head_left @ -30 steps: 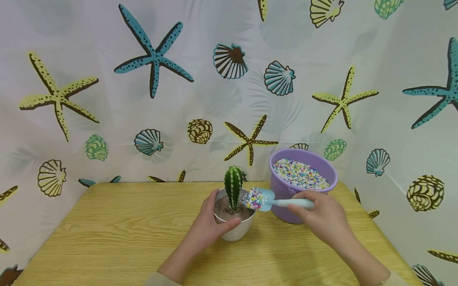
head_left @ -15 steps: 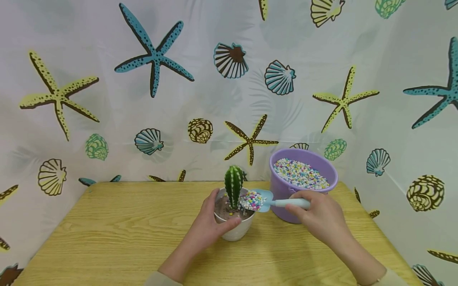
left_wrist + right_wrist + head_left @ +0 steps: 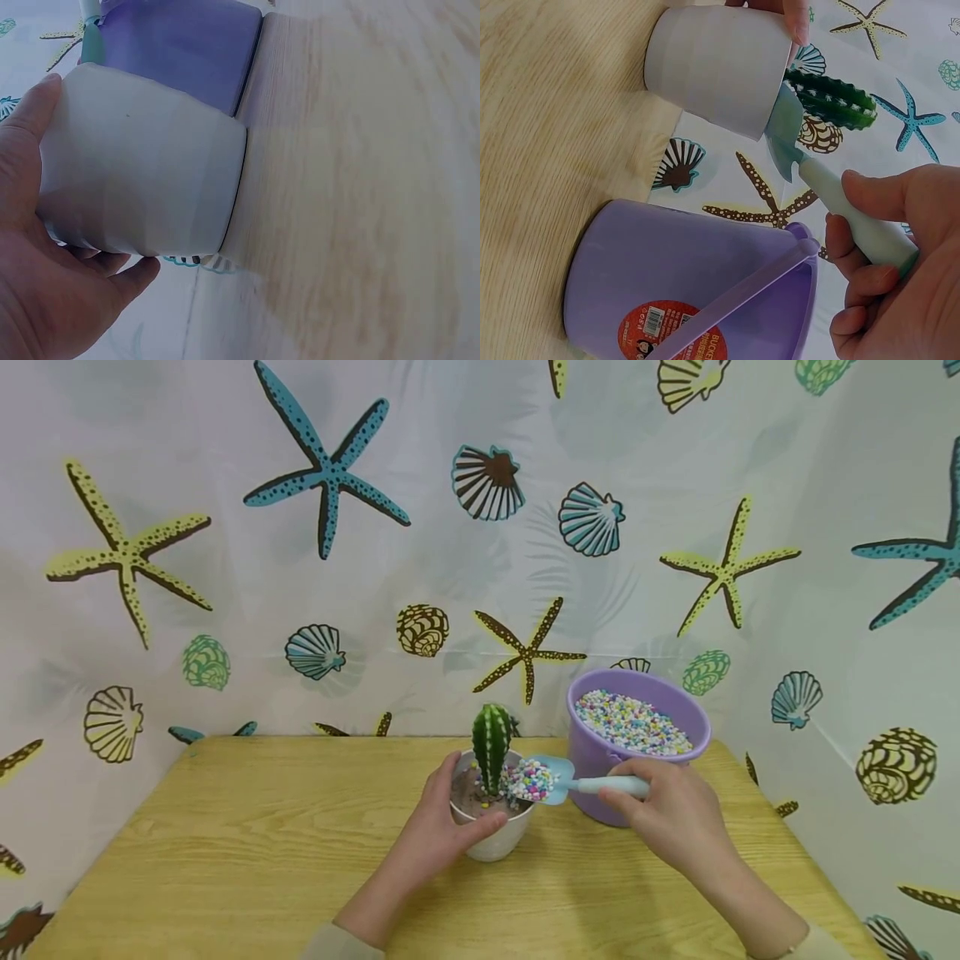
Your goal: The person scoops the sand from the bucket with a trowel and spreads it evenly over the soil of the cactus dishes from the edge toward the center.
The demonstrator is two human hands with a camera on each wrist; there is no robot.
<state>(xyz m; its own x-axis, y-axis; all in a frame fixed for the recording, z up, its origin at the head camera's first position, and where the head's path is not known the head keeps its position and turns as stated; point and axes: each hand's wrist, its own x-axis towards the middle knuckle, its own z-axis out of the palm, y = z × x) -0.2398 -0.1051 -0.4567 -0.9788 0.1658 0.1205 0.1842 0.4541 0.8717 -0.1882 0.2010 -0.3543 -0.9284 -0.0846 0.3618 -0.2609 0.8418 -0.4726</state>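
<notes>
A green cactus [image 3: 491, 747] stands upright in a white pot [image 3: 495, 845] filled with brownish soil. My left hand [image 3: 442, 827] grips the pot from the left, thumb in front, fingers around its far side; in the left wrist view the pot's wall [image 3: 142, 157] lies between thumb and fingers. My right hand [image 3: 675, 814] holds a light blue trowel [image 3: 562, 781] by its pale handle [image 3: 847, 206]. The trowel's blade, heaped with colourful pellets [image 3: 532, 779], reaches over the pot's right rim beside the cactus. A few pellets lie on the soil around the stem.
A purple bucket [image 3: 592, 760] full of the same colourful pellets [image 3: 630, 722] stands right behind the trowel. In the right wrist view its handle [image 3: 742, 296] hangs down over a red label. Behind the wooden table [image 3: 262, 843] hangs a cloth with starfish and shells.
The trowel's blade has tipped some pellets into the pot; several now lie on soil that was bare before. The left hand keeps its grip on the pot. The head view has shifted slightly.
</notes>
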